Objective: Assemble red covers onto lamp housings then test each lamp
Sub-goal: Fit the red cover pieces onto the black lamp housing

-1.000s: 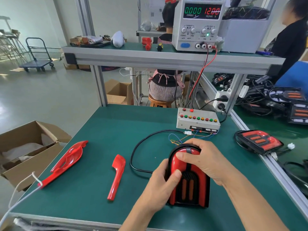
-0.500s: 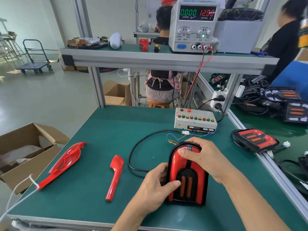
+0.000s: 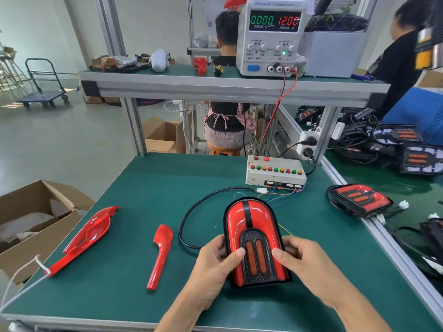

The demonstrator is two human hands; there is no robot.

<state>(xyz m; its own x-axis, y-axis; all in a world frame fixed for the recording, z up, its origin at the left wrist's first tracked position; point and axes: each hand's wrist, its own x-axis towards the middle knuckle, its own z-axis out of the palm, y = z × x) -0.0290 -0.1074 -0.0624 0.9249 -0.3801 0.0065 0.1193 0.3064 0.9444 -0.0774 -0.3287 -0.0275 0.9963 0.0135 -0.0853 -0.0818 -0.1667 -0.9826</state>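
Near the desk (image 3: 134,188) front edge, left hand (image 3: 213,267) and right hand (image 3: 302,262) grip the lamp (image 3: 254,226) by its sides, thumbs on the red cover, lamp resting on the green mat. Two loose red covers (image 3: 160,252) lie to its left. Beyond, button box (image 3: 275,172); on the shelf above, power supply (image 3: 271,37) reading 12.00.

Small factory assembly/test station for lamps.

Green-matted workbench (image 3: 134,192) w/ aluminium-profile frame and upper shelf (image 3: 215,82); bench power supply (image 3: 271,37) reading 0.000 A / 12.00 V, red & black leads running down. Test box (image 3: 275,172) w/ rows of coloured buttons, wires out the front. Loose red covers (image 3: 86,238) on the mat, more lamps (image 3: 359,200) piled on the next bench. Cardboard boxes (image 3: 36,212), platform trolley (image 3: 43,94), other workers (image 3: 227,116) at adjacent stations.
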